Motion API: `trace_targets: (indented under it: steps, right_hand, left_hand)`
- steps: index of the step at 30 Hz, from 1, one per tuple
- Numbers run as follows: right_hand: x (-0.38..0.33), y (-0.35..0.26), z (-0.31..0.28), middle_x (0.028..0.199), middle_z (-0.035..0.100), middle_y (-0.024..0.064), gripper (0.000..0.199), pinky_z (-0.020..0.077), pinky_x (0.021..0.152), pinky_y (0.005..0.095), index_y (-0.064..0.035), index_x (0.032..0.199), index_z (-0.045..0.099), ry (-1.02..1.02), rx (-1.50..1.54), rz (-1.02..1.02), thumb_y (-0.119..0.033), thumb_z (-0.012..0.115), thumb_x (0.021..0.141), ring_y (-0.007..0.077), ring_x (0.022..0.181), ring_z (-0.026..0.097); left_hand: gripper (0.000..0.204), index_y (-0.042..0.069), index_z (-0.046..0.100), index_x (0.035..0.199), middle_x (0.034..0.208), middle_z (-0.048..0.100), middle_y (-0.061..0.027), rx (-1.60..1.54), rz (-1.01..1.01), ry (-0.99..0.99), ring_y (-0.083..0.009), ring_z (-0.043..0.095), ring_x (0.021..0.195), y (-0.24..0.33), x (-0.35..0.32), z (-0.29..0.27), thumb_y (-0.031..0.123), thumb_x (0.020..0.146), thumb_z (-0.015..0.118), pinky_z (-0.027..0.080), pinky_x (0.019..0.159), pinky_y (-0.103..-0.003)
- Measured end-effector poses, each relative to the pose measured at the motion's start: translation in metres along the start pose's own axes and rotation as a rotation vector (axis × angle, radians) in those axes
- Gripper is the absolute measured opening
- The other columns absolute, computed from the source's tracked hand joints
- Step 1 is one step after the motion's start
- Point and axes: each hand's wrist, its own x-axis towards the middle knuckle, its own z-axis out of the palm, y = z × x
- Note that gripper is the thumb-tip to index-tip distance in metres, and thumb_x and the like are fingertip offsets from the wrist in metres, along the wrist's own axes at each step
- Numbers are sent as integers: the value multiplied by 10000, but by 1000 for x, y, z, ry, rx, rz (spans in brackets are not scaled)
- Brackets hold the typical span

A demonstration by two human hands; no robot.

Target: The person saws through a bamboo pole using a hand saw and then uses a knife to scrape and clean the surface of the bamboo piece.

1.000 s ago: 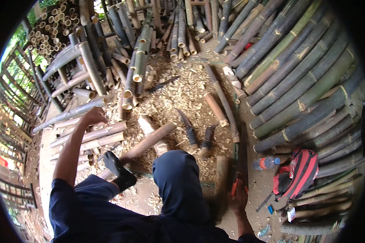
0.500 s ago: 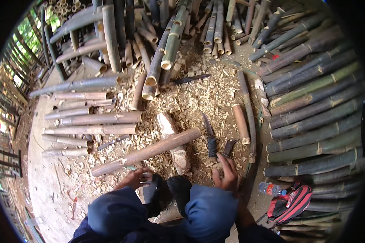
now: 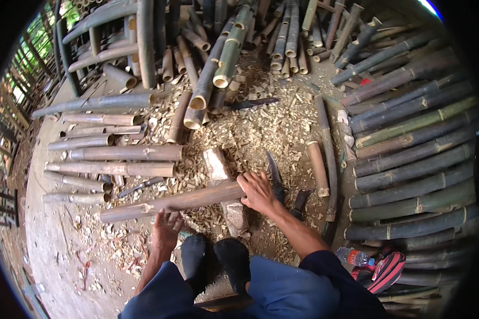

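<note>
A brown bamboo pole [image 3: 197, 198] lies slantwise over a pale wooden block [image 3: 216, 164], its left end nearer to me. My right hand [image 3: 259, 192] is closed round the pole's right end. My left hand [image 3: 166, 227] is at the near side of the pole's left half, fingers apart and palm up; whether the fingertips touch it I cannot tell. Just right of my right hand, a knife with a curved blade [image 3: 273, 166] lies on the shavings, its dark handle partly hidden by my hand and forearm. Another dark blade-like tool [image 3: 302, 200] lies beside it.
Pale wood chips [image 3: 271, 127] cover the ground. Cut bamboo lengths [image 3: 125, 153] lie to the left, and a long row of poles [image 3: 410, 173] fills the right. A plastic bottle [image 3: 355, 257] and a red-black bag [image 3: 386, 272] are at the lower right. A dark blade [image 3: 254, 103] lies farther off.
My right hand has moved from beside the knife handle onto the pole's right end and closed on it. The pole has shifted left and turned somewhat. My left hand has come up to the pole.
</note>
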Motion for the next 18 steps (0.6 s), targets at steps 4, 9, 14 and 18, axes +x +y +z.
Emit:
trace_targets:
  steps: [4, 9, 14, 18]
  right_hand:
    - [-72, 12, -22, 1154, 690, 174, 662, 516, 981, 489, -20, 1243, 601, 330, 184, 271, -247, 910, 703, 325, 1044, 682]
    - [-131, 29, -34, 1021, 732, 172, 567, 581, 763, 443, -17, 1185, 624, 613, 517, 731, -264, 891, 749, 342, 898, 741]
    - [-179, 107, -34, 993, 718, 239, 545, 547, 788, 448, 35, 1095, 646, 794, 386, 1068, -318, 874, 748, 365, 871, 714]
    - [-215, 188, -22, 1051, 700, 305, 628, 537, 863, 492, 45, 1171, 661, 648, 280, 1296, -390, 839, 754, 466, 1005, 690]
  left_hand:
    - [785, 80, 425, 1544, 1444, 561, -101, 319, 261, -410, -270, 564, 1272, 44, -45, 107, 365, 873, 717, 457, 1072, -474]
    - [707, 35, 522, 1476, 1333, 649, -114, 726, 234, -730, -248, 623, 1211, 69, -69, 177, 219, 832, 750, 523, 1021, -398]
    - [364, 4, 709, 1223, 1191, 724, -159, 1145, 211, -672, -230, 688, 1111, -2, -50, 118, 109, 877, 757, 566, 957, -378]
    - [374, 11, 714, 1203, 1174, 723, -165, 1341, 533, -474, -284, 695, 1092, -22, -39, 64, 66, 834, 739, 554, 961, -398]
